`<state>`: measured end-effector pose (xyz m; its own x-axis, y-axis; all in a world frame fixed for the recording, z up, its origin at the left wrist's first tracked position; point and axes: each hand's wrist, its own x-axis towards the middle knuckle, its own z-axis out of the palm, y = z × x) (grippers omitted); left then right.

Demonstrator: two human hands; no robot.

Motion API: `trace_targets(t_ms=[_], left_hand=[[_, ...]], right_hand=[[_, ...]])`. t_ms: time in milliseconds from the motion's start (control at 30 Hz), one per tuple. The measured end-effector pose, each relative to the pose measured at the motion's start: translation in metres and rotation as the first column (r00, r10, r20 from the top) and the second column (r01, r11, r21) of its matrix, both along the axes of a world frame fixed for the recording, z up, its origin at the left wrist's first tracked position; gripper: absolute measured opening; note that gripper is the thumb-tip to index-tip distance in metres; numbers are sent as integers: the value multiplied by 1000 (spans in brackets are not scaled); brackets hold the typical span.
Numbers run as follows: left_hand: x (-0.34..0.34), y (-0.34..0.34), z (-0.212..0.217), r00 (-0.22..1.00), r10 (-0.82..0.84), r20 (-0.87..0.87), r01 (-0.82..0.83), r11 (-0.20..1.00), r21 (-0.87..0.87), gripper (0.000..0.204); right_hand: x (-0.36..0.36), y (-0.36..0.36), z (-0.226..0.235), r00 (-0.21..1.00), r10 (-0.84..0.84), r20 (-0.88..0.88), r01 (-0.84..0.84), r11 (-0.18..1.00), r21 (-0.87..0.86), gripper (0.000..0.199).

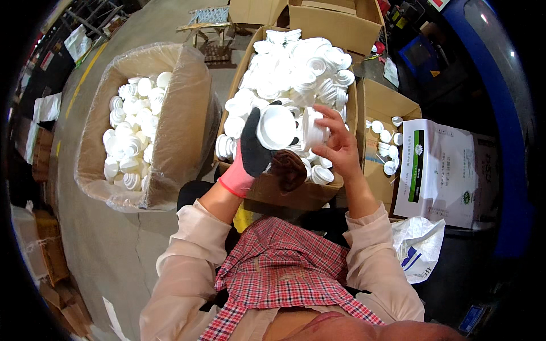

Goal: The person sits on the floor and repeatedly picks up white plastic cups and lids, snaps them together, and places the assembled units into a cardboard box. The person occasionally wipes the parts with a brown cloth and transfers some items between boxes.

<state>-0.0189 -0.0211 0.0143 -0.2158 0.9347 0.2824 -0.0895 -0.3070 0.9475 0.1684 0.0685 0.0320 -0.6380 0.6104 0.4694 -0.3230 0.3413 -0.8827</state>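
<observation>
Head view: grey, yellow-striped floor (125, 244) around plastic-lined carton (185, 119) of white caps (132, 145)

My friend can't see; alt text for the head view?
A gloved left hand holds a white cap, bare right hand another cap, above a cardboard box heaped with similar pieces; a plastic-lined box of more stands left.
</observation>
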Motion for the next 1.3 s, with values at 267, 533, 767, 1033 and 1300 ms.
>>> trace_targets(t_ms=[267, 533, 767, 1033, 1300], left_hand=[[27, -2, 1, 967, -120, 226, 114, 993, 36, 44], [22, -2, -7, 999, -19, -32, 21, 999, 37, 58], [18, -11, 7, 983, -18, -183, 16, 1000, -9, 65], [20, -12, 5, 999, -21, -39, 21, 1000, 15, 65], [27, -1, 5, 981, -190, 41, 191, 981, -16, 74]], right_hand=[[-12, -35, 27, 929, -321, 184, 207, 863, 460, 61], [-8, -29, 21, 889, -413, 200, 251, 802, 541, 67], [-13, -34, 23, 875, -447, 185, 296, 796, 527, 65], [-15, -37, 20, 867, -461, 188, 299, 785, 543, 65], [-17, -25, 8, 976, -215, -18, 201, 934, -294, 54]])
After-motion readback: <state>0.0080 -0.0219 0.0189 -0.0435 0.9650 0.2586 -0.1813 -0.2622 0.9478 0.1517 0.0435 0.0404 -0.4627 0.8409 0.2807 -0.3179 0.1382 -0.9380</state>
